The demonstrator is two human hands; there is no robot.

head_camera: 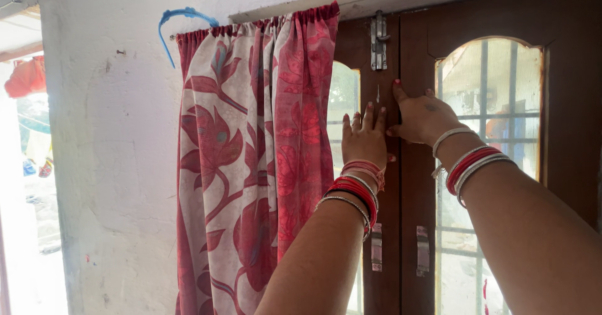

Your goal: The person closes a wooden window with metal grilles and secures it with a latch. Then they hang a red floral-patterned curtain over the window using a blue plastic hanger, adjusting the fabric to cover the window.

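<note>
Here both hands are raised against a dark brown wooden double door (pixel 414 196), right where its two leaves meet. The left hand (pixel 365 141) lies flat on the edge of the left leaf, fingers together and pointing up, palm against the wood; its grip is open and holds nothing. The right hand (pixel 421 118) rests just beside it on the right leaf, its forefinger stretched upward along the seam and the other fingers spread on the wood, so this grip too is open and empty. The two hands sit close together, nearly touching at the thumbs. Both wrists carry stacks of red and silver bangles (pixel 471 164).

Above the hands, at the top of the seam, a metal bolt latch (pixel 378 41) is fixed to the door; the right forefinger points toward it but stays apart from it. Each leaf has an arched glass pane (pixel 495 89) with bars behind it. Lower down on the door are two small metal fittings (pixel 422 250).

To the left a red and cream flowered curtain (pixel 251 164) hangs gathered, covering part of the left leaf. Beside it stands a white plastered wall (pixel 113 164) with a blue hook (pixel 182 15) near the curtain's top.
</note>
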